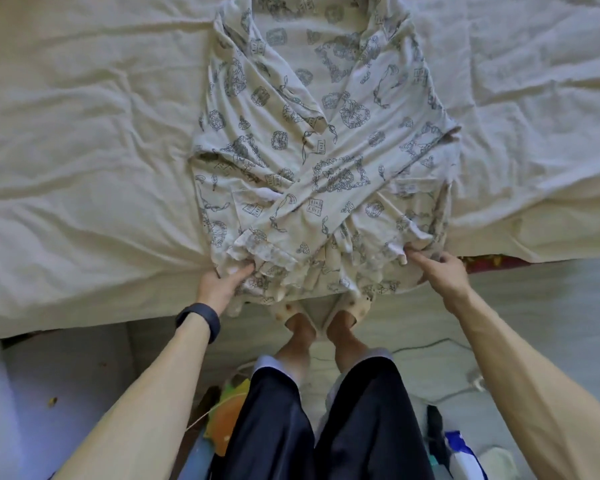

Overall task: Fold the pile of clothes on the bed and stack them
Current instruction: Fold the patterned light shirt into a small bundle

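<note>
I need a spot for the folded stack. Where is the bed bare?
Bare bedsheet spreads left of the printed garment and again to its right. The near edge is crowded: the left hand and right hand grip the garment's hem there.

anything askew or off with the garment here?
Nothing damaged or spilled. The printed garment lies spread on the bed sheet, sleeves crossed over its front, but its ruffled hem is bunched and hangs over the bed edge, where the left hand and right hand pinch its corners.
</note>
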